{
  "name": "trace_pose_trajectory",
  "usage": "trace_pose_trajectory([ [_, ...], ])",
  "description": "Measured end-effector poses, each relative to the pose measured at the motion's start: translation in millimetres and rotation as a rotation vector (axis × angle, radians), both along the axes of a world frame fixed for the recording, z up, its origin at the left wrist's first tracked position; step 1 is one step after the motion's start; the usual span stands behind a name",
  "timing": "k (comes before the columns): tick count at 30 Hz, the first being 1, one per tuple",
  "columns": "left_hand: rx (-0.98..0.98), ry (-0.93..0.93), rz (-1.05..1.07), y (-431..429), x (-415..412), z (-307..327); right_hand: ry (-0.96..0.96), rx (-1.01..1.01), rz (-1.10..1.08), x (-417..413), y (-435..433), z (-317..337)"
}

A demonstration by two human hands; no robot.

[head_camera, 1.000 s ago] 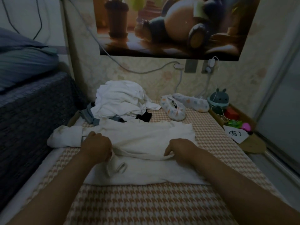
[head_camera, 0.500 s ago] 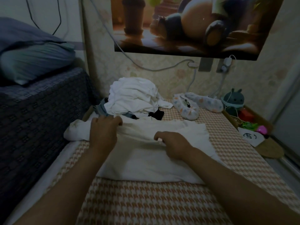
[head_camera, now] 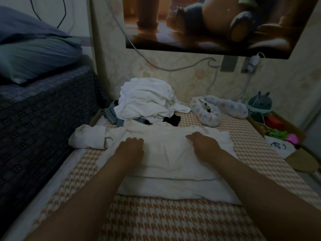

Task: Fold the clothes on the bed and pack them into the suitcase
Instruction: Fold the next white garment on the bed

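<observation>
A white garment [head_camera: 170,159] lies flat on the houndstooth bed cover [head_camera: 173,221], its near half doubled over onto the far half. One sleeve [head_camera: 86,138] sticks out to the left. My left hand [head_camera: 132,148] rests palm-down on the left part of the fold with fingers straight. My right hand [head_camera: 203,143] presses flat on the right part. Behind the garment sits a heap of unfolded clothes [head_camera: 147,103], mostly white with grey and black pieces under it. No suitcase is in view.
A dark patterned block with blue pillows [head_camera: 34,56] rises at the left. Patterned slippers [head_camera: 208,112] lie at the back right. A round grey toy [head_camera: 259,105], small coloured items and a white card [head_camera: 281,146] crowd the right edge. Cables hang on the wall.
Both hands carried the garment's near edge away from me and laid it over the far half. They then let go of the cloth and now lie flat on the fold.
</observation>
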State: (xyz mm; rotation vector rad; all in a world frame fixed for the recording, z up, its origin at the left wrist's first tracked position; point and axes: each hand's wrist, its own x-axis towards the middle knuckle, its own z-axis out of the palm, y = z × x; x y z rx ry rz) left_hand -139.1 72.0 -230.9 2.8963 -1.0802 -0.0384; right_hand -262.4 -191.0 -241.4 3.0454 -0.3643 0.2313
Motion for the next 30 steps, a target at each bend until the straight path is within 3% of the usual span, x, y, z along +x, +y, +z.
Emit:
trace_pose_trajectory([
  [3, 0.02, 0.015, -0.025, -9.1, 10.4, -9.0, -0.11, -0.099, 0.01, 0.4, -21.3, -20.0],
  [6, -0.159, 0.029, -0.051, -18.8, 25.1, -8.7, -0.195, -0.124, 0.008, -0.1, -44.4, -28.2],
  [8, -0.349, -0.095, -0.03, -29.6, 30.3, -7.1, -0.284, -0.075, -0.026, -1.7, -49.4, -16.8],
  [10, -0.413, -0.227, 0.052, -44.6, 30.1, -4.5, -0.253, -0.004, -0.166, -2.1, -58.3, -1.4],
  [13, -0.293, -0.302, 0.088, -65.5, 19.9, -3.3, -0.165, 0.085, -0.358, -11.9, -71.8, -2.5],
  [16, -0.1, -0.265, -0.151, -81.7, 2.5, -10.0, 0.046, 0.224, -0.334, -25.0, -70.2, -5.5],
  [19, -0.068, -0.05, -0.334, -96.7, -18.4, -7.9, 0.142, 0.124, -0.187, -37.6, -58.9, -0.6],
  [21, 0.002, 0.14, -0.355, -104.3, -32.6, -7.4, 0.251, 0.169, -0.053, -55.5, -47.8, 7.9],
  [24, 0.076, 0.211, -0.387, -103.5, -51.0, -7.7, 0.427, 0.236, 0.004, -82.2, -38.4, 8.3],
  [28, 0.076, 0.179, -0.457, -104.5, -66.7, -6.4, 0.312, 0.291, -0.159, -109.3, -55.4, 14.6],
  [30, 0.055, 0.139, -0.503, -108.7, -68.9, -8.4, 0.351, 0.168, -0.211, -121.8, -69.3, 15.5],
])
